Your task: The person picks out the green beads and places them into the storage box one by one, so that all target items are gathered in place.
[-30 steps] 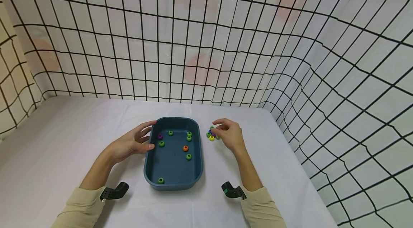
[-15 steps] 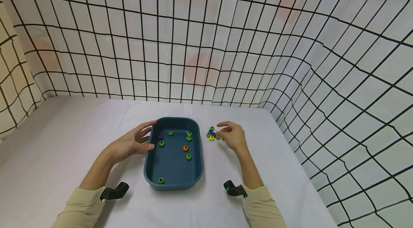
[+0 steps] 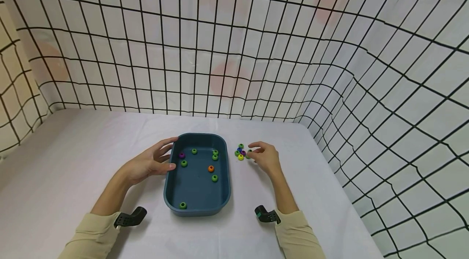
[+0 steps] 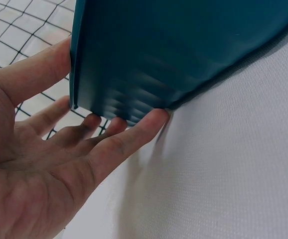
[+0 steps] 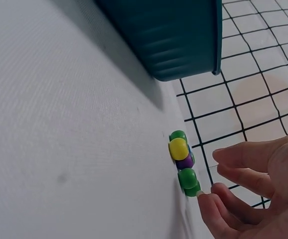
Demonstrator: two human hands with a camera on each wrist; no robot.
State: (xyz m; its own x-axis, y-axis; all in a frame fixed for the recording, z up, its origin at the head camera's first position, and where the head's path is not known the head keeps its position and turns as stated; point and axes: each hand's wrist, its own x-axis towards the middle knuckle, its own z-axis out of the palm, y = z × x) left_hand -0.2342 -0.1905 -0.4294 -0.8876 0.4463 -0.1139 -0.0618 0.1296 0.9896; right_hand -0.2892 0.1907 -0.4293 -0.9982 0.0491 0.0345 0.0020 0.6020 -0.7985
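My left hand (image 3: 144, 166) rests on the left side of a dark blue tray (image 3: 196, 211), its fingers spread along the side. In the left wrist view, fingertips touch the tray's outer wall (image 4: 149, 59). On the cloth right of the tray lies a cluster of beads: a yellow bead (image 3: 240, 157), a purple bead (image 5: 185, 162), a blue one and several green ones. My right hand (image 3: 266, 159) is at the cluster's right edge; in the right wrist view, a fingertip touches a green bead (image 5: 193, 190), with a gap between thumb and fingers.
Inside the tray are several green beads (image 3: 214, 178), an orange bead (image 3: 211, 168) and a purple bead (image 3: 182, 155). White cloth (image 3: 253, 230) covers the table. Behind and to the right stands a black-lined net (image 3: 190, 59) before white sheeting.
My right hand has shifted slightly right, and its fingers are lower. A green bead at the cluster's right edge has moved slightly away from the others. My left hand and the tray stay put.
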